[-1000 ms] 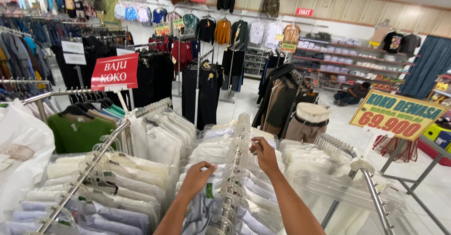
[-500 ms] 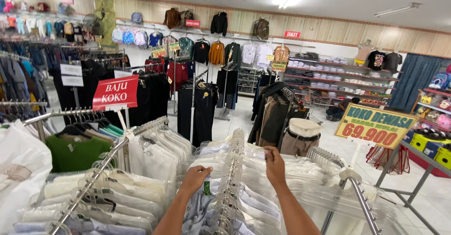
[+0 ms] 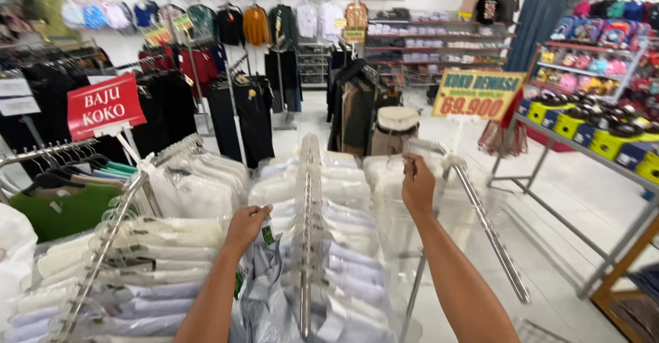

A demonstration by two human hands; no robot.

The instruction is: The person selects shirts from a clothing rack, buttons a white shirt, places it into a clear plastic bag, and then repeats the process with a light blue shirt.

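L hand (image 3: 246, 225) pinches a bagged shirt (image 3: 264, 285) on the mid rail (image 3: 306, 247), R hand (image 3: 417, 186) closed on a hanger (image 3: 429, 148) w/ clear bag; both likely light, soft, slippery — grip at hanger neck.

Shirts (image 3: 329, 199) hanging on both sides of the middle rail (image 3: 306, 247). Left hand (image 3: 246, 225) on the shirts left of this rail; right hand (image 3: 417, 185) at the right rail (image 3: 480, 219), on a hanger (image 3: 425, 147). Sign (image 3: 105, 105) far left, above another rack (image 3: 103, 240). Behind, trousers (image 3: 240, 116); at right, shelf (image 3: 597, 137) with boxes.
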